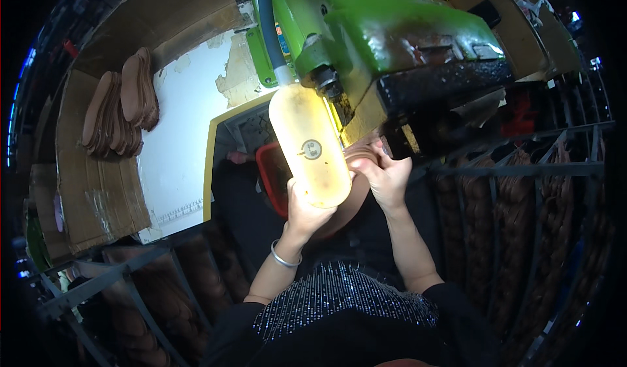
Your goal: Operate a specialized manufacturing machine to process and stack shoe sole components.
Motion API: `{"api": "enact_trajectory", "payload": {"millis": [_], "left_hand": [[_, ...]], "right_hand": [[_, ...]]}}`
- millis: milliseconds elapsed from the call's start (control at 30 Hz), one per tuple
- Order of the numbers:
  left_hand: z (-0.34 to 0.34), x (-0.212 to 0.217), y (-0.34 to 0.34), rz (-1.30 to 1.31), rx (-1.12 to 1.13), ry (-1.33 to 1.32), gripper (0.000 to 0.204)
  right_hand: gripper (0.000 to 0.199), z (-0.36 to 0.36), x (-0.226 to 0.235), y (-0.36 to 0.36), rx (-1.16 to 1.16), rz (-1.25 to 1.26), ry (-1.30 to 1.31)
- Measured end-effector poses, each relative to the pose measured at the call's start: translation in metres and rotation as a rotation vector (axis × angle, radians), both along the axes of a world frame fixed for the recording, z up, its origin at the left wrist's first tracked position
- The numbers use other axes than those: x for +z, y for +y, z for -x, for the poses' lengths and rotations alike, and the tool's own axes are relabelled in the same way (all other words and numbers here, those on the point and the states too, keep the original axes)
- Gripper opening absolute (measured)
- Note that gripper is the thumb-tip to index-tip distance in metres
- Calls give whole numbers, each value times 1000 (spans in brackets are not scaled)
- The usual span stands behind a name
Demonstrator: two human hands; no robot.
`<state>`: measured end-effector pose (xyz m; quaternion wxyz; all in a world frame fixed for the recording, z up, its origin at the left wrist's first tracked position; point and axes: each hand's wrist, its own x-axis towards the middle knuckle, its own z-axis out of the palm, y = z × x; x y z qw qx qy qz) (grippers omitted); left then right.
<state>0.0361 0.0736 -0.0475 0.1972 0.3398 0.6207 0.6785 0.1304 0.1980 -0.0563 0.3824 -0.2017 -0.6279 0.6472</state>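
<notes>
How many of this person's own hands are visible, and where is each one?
2. The left hand is partly hidden by the glowing oval cover; the right hand, right of that cover, holds brown layered pieces.

In view from here: one white, worn tabletop point(179, 161), yellow-edged, surface peeling; brown cardboard panels point(81, 194) along its left and far sides; dark grey metal-barred rack point(522, 169), right; similar grey metal rack point(98, 292), lower left; blue-white strip light point(12, 138), far left; surroundings dim.
</notes>
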Motion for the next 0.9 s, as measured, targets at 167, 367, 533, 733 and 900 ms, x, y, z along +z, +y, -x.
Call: {"api": "enact_trajectory", "payload": {"millis": [167, 367, 533, 733, 900], "left_hand": [[-8, 31, 19, 78, -21, -151, 21], [-10, 20, 7, -98, -72, -336, 21], [-1, 21, -1, -9, -92, -198, 28], [26, 17, -24, -87, -184, -134, 39], [44, 33, -52, -154, -124, -371, 35]], "right_hand": [[72, -55, -16, -51, 149, 210, -228], [32, -139, -39, -54, 23, 590, -271], [26, -138, 8, 11, -301, 363, -124], [28, -75, 47, 48, -342, 251, -20], [26, -36, 49, 29, -186, 285, 18]]}}
